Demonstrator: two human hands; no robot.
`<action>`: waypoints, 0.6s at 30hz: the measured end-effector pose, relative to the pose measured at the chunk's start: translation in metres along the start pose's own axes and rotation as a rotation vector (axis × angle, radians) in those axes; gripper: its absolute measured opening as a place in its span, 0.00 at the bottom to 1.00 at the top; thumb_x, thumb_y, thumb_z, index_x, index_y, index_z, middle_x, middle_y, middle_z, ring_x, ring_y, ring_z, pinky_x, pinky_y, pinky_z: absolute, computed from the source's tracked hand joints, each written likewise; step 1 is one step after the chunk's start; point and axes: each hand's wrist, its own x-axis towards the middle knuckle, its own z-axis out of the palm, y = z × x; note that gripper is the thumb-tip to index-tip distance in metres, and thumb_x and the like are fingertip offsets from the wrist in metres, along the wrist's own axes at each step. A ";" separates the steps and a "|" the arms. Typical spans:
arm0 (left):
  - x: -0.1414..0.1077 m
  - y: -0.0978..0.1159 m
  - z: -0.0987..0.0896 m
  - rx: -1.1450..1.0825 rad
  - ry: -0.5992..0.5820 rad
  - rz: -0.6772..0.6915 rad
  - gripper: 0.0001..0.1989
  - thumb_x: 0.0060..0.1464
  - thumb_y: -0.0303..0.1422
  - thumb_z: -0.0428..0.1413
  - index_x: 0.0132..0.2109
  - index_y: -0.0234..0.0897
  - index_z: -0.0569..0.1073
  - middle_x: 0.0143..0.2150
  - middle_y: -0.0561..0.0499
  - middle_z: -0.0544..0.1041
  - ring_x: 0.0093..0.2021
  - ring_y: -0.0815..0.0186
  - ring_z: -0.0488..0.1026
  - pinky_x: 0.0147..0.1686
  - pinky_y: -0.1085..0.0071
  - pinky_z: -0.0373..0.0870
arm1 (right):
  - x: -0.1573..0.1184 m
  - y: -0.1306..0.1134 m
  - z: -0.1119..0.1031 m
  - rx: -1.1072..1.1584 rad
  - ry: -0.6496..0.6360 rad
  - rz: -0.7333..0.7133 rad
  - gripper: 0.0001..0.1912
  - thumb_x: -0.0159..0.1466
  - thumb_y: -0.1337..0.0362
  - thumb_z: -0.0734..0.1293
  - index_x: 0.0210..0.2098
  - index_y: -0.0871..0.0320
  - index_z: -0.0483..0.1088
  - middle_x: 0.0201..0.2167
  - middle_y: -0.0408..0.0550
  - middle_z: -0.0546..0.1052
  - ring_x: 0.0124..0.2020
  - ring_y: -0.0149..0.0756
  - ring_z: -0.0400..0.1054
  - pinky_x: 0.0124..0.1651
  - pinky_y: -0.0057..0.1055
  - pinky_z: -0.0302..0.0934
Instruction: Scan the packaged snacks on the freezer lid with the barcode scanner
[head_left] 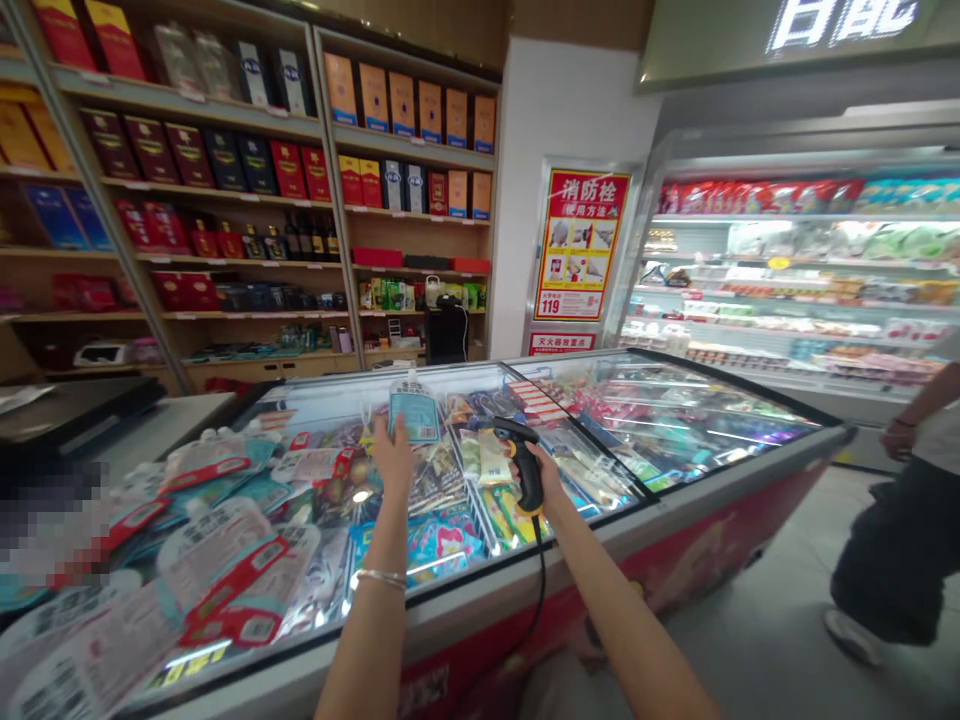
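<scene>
Over the glass top of a chest freezer [480, 590], my left hand [394, 452] grips the lower left edge of a light blue pouch [414, 410] with a white top and a barcode near its lower right corner. My right hand [541, 474] is wrapped round the handle of a black and yellow barcode scanner [529, 478], whose cable hangs down past the freezer's front edge. The scanner's head is to the right of the pouch, apart from it. Several similar pouches [225, 560] with red labels lie piled on the glass at the left.
Packaged frozen goods show through the glass. Behind stand shelves [412, 150] of boxes and bottles, with a red poster [577, 245] on the wall. A lit refrigerated display [802, 270] is at the right. A person [900, 520] in dark trousers stands by the freezer's right end.
</scene>
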 end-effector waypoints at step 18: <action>0.134 -0.096 -0.191 0.567 0.281 -0.070 0.13 0.57 0.33 0.46 0.47 0.32 0.66 0.41 0.39 0.73 0.45 0.54 0.70 0.45 0.60 0.64 | 0.070 0.096 0.169 0.011 -0.259 0.369 0.19 0.58 0.55 0.62 0.36 0.65 0.75 0.15 0.45 0.70 0.15 0.29 0.61 0.16 0.23 0.54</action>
